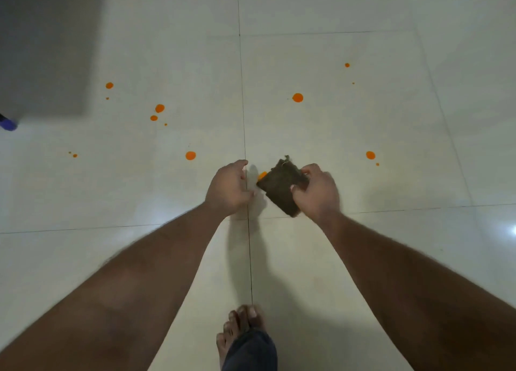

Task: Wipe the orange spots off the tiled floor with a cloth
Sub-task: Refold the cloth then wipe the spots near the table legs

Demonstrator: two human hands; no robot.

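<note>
Several orange spots dot the pale tiled floor (335,136): one (190,155) left of the grout line, one (297,97) further ahead, one (370,155) to the right, and a pair (159,108) at the left. My right hand (317,193) grips a dark folded cloth (279,186), held above the floor. Just left of the cloth's edge, part of an orange spot (261,175) shows. My left hand (229,187) hovers beside the cloth with fingers loosely curled, holding nothing.
My bare foot (241,334) stands on the tile at the bottom, under a dark trouser hem (251,354). A grey blurred object (42,49) fills the upper left corner, with a small purple thing (8,124) at its lower edge.
</note>
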